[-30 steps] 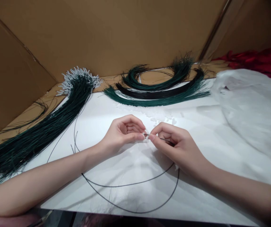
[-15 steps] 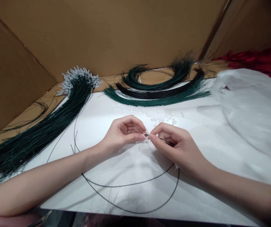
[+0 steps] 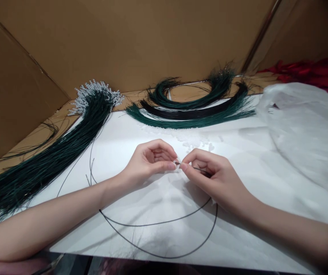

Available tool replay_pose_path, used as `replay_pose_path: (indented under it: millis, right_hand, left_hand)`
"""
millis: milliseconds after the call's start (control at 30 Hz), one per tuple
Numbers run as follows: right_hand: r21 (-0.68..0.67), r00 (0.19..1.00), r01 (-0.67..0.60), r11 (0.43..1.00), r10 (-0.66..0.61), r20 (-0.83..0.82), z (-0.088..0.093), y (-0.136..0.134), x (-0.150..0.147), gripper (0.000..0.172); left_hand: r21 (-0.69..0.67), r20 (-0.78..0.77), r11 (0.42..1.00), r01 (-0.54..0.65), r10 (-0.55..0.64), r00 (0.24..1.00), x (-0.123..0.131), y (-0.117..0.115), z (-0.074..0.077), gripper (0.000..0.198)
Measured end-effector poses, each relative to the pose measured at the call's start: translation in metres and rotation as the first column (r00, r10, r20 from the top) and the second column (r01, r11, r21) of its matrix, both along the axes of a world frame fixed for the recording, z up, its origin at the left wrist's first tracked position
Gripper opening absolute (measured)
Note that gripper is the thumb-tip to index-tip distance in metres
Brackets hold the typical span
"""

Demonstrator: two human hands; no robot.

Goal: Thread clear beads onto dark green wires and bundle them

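Note:
My left hand [image 3: 152,160] is closed in a pinch, thumb against fingertips, on a small white piece that is mostly hidden. Almost touching it, my right hand [image 3: 207,168] grips a thin dark cord [image 3: 166,258], whose short end points at the left fingertips. From under the right hand the cord sweeps in two loose loops over the white sheet [image 3: 238,236] and passes beneath my left forearm, its tips showing beyond it. Behind my fingers lie many small white pieces [image 3: 181,135] in a scattered pile.
A thick bundle of dark green cords [image 3: 66,149] with white-beaded ends lies at the left. Several curved green and black cord bundles [image 3: 187,112] lie at the back. A translucent plastic bag [image 3: 304,133] stands right, before red fabric [image 3: 310,74]. Cardboard walls [image 3: 152,42] surround the table.

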State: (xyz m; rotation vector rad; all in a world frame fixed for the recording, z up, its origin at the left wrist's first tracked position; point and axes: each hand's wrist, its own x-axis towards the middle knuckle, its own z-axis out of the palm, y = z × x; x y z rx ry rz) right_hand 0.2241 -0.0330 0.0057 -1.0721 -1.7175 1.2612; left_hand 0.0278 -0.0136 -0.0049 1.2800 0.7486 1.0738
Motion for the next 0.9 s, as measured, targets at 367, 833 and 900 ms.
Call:
replay_pose_path:
  millis: [367, 833, 900]
  right_hand:
    - [0.002, 1.0, 0.023, 1.0, -0.023, 0.002, 0.0018, -0.0005, -0.0004, 0.016]
    - [-0.003, 1.0, 0.02, 1.0, -0.02, 0.016, 0.0054, -0.0012, -0.0007, 0.015]
    - [0.002, 1.0, 0.02, 1.0, -0.02, 0.018, 0.0053, -0.001, -0.0004, 0.015]
  left_hand:
    - [0.034, -0.077, 0.999, -0.031, 0.034, 0.996, -0.0005, -0.0007, 0.0005, 0.021]
    - [0.029, -0.055, 0.999, -0.028, 0.029, 0.998, -0.0003, -0.0023, 0.0009, 0.02]
    - [0.03, -0.044, 0.999, -0.025, 0.026, 0.999, -0.0002, -0.0022, 0.0006, 0.02]
